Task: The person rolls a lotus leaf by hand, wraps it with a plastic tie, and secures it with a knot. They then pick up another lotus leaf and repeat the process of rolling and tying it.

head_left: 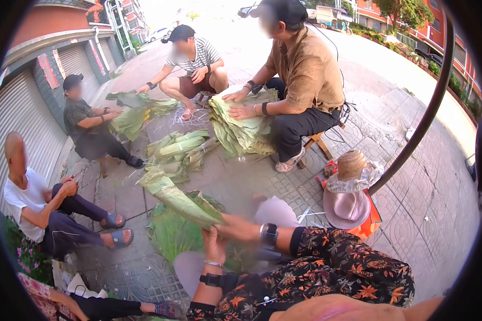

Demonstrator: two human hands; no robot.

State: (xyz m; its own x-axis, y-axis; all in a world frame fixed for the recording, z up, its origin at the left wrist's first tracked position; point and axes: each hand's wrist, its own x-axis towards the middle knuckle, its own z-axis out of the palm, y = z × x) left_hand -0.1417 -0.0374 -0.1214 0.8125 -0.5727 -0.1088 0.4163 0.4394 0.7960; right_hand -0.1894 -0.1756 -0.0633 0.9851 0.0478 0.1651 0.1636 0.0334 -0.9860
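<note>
A: Hands first. What do we log?

B: The right hand [239, 229] has its fingers wrapped round the near end of a long leaf bundle [178, 202]. Just below it, the left hand [215, 245] grasps the same end, thumb uppermost; we cannot make out every finger.

A: Position of the bundle?

B: Held slantwise, pointing away from us and to the left, above some bright green leaves [171, 230] low on the paving [407, 219]. Beyond its far end lie paler tied bundles [177, 145]. Whether they touch it, we cannot tell.

A: Neighbours?

B: We count a seated person in a tan shirt [308, 75], both palms laid flat on a thick leaf stack [235, 125]. A crouching person in a striped shirt [198, 58] and a person in dark clothes [79, 113] are near other leaves [129, 122]. Far left, a person in a white T-shirt [29, 200] sits with hands together.

A: Right side?

B: A straw hat [351, 163] just beyond a pinkish hat [343, 207].
</note>
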